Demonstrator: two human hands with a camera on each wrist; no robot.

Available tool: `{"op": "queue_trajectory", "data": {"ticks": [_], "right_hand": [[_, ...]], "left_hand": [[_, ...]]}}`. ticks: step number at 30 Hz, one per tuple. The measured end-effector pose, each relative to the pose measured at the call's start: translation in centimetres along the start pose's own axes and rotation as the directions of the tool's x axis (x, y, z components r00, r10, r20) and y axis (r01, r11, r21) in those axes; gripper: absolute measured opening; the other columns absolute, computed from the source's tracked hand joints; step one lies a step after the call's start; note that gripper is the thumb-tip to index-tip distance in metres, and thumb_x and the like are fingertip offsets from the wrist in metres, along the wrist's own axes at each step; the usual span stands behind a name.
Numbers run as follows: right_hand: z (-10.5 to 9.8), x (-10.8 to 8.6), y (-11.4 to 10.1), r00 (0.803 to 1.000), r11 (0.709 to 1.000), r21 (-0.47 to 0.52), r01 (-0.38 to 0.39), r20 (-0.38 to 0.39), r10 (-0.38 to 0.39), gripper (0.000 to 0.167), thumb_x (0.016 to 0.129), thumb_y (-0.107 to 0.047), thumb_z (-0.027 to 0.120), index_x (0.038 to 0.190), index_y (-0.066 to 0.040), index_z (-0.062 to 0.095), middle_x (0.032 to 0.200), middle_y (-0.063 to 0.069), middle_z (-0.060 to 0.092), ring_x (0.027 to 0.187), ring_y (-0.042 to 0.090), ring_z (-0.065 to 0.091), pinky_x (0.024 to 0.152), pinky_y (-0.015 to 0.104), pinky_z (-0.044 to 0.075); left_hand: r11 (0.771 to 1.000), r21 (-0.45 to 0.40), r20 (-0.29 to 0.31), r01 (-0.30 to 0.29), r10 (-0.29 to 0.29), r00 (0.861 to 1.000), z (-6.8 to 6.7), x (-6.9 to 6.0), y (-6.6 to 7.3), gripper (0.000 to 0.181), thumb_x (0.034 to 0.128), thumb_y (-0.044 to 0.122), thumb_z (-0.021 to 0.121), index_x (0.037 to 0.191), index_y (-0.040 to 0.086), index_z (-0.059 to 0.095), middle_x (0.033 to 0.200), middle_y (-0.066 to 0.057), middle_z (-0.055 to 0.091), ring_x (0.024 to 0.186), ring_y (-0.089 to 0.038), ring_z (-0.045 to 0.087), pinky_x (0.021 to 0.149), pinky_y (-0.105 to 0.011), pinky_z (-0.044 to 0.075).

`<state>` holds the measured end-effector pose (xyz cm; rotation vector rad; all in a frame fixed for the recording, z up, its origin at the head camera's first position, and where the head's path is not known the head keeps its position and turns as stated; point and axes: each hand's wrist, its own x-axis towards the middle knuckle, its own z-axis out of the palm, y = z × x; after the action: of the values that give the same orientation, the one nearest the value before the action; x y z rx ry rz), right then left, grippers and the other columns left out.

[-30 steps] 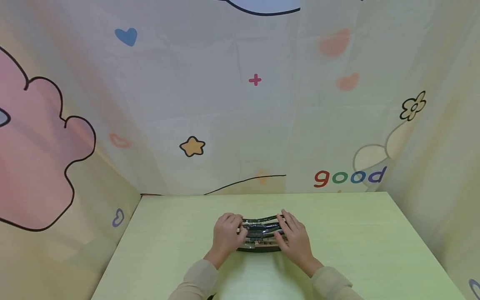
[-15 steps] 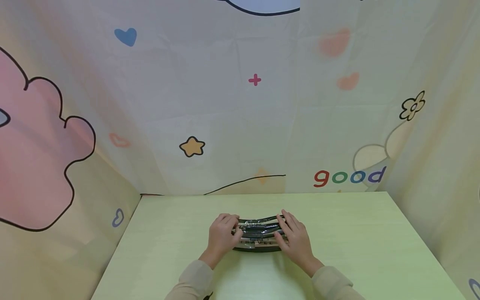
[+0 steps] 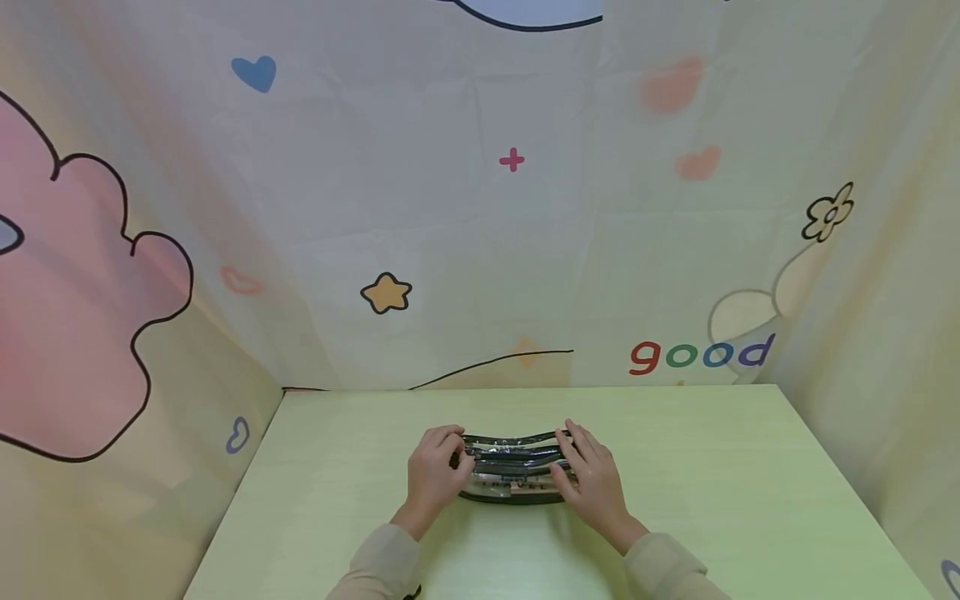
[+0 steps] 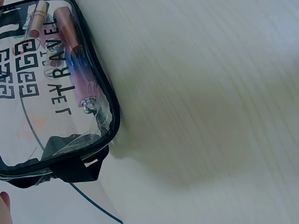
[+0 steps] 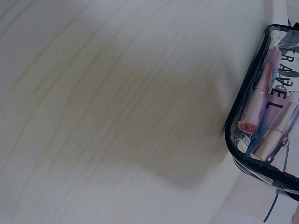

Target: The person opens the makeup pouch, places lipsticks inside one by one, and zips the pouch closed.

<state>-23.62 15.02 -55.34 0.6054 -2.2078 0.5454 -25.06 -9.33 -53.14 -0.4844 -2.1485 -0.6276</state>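
A clear cosmetic pouch (image 3: 517, 468) with black edging and black "TRAVEL" lettering stands at the table's middle. My left hand (image 3: 435, 467) is at its left end, thumb and forefinger pinching at the black-banded top; what exactly lies in the pinch is hidden. Across the right end of the pouch, my right hand (image 3: 597, 483) grips with thumb and fingers spread over the top. Through the clear wall in the left wrist view show a pink tube (image 4: 80, 81) and a gold-toned tube (image 4: 36, 21). Shiny lipstick-like tubes (image 5: 276, 133) lie inside in the right wrist view.
The pale wood-grain table (image 3: 330, 492) extends around the pouch. A patterned cloth (image 3: 450, 208) hangs behind and along both sides of it. A black loop (image 4: 84, 169) sticks out from the pouch's end in the left wrist view.
My left hand has slid left along the top of the pouch, uncovering more of its left part. The pouch and my right hand have stayed nearly where they were.
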Motion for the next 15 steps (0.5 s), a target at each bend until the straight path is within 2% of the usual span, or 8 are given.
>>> {"op": "queue_trajectory", "data": {"ticks": [5,12,15], "right_hand": [[0.08,-0.01,-0.01,1.0,1.0,0.004,0.007,-0.014,-0.007,0.057,0.092,-0.044,0.032,0.115,0.001,0.058,0.122,0.021,0.053,0.109,0.036,0.05,0.083,0.049,0.042],[0.32,-0.02,-0.04,0.998,1.0,-0.004,0.017,-0.065,-0.018,0.055,0.092,-0.042,0.033,0.112,0.002,0.06,0.118,0.021,0.055,0.106,0.035,0.051,0.08,0.046,0.041],[0.35,-0.02,-0.05,0.997,1.0,-0.002,0.019,-0.078,-0.019,0.055,0.092,-0.041,0.033,0.111,0.002,0.06,0.118,0.021,0.055,0.106,0.035,0.051,0.08,0.046,0.04]], "left_hand": [[1.0,0.017,-0.014,-0.001,0.001,1.0,0.03,-0.13,-0.2,0.008,0.0613,0.01,0.056,0.056,0.015,0.053,0.082,0.003,0.065,0.078,-0.014,0.058,0.06,-0.024,0.049],[0.997,0.035,-0.029,0.073,-0.072,0.997,-0.15,-0.37,-0.68,0.012,0.062,0.007,0.059,0.058,0.015,0.051,0.084,0.002,0.064,0.076,-0.014,0.06,0.05,-0.022,0.044],[0.996,0.039,-0.027,0.075,-0.074,0.997,-0.29,-0.44,-0.89,0.014,0.0616,0.006,0.06,0.058,0.015,0.049,0.085,0.003,0.065,0.076,-0.014,0.06,0.048,-0.02,0.041]]}}
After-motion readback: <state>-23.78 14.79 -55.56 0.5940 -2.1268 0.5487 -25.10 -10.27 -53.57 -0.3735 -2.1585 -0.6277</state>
